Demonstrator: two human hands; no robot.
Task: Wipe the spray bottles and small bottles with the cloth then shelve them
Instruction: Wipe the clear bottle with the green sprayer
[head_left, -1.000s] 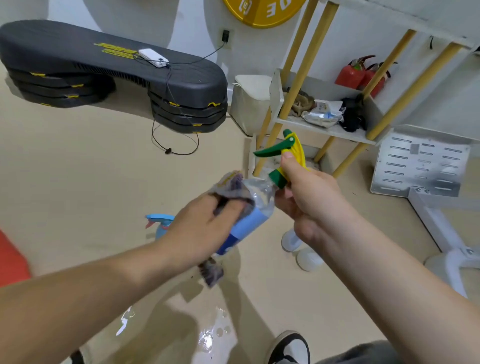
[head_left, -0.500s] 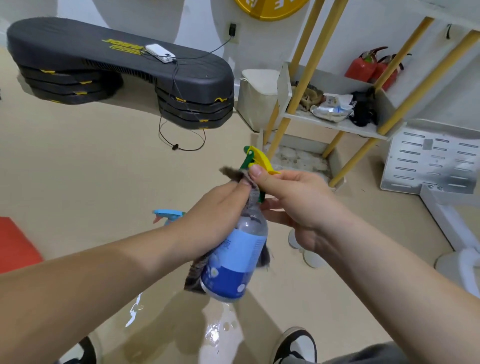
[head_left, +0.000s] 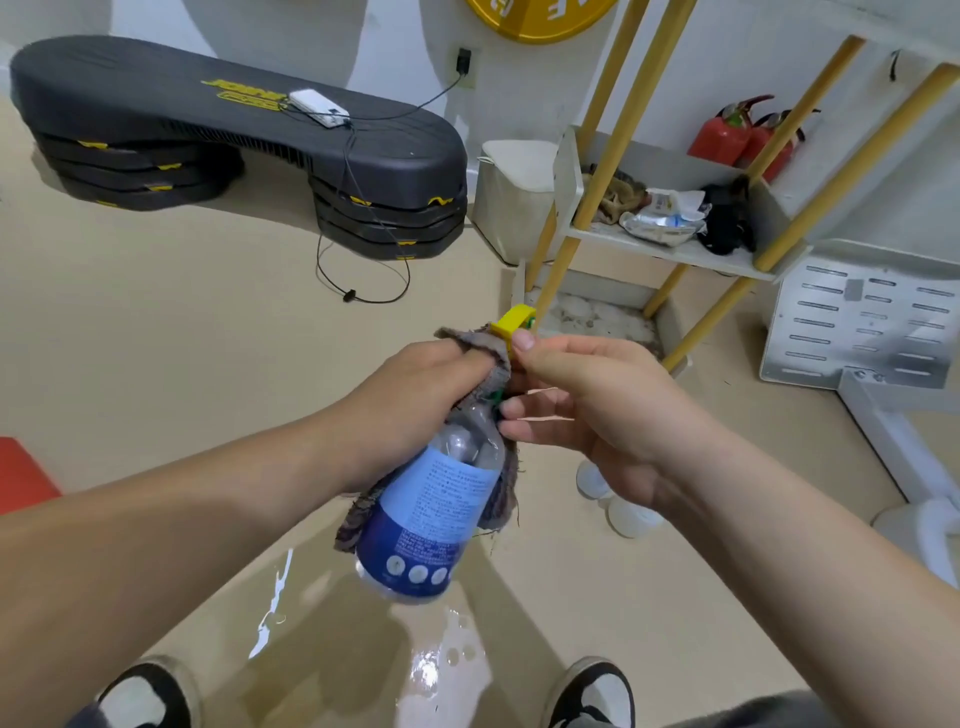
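Both hands share the grip on one spray bottle (head_left: 431, 514). The left hand (head_left: 410, 410) curls its fingers round the neck and shoulder through the cloth (head_left: 480, 345). The right hand (head_left: 608, 415) pinches the yellow trigger head (head_left: 511, 322) between thumb and forefinger, its other fingers reaching loosely toward the neck. Below the grip the bottle's body hangs free in the air, tilted, with its blue label and base turned toward the camera and the cloth's frayed end trailing behind it.

As I read it, the wipe of this bottle is under way at the neck, just under the trigger; whether the body has been done I cannot tell. It is not yet shelved. Beneath the grip and to its right, two small white bottles (head_left: 631, 517) sit on the floor (head_left: 182, 364), apparently awaiting their turn. Beyond the grip, up and to the right, stands the shelf (head_left: 670, 252) with yellow posts. Its middle board holds rags and wrappers, but no bottle that I can make out, so most of the task seems left. Straight under the grip is a shiny wet patch (head_left: 431, 670).
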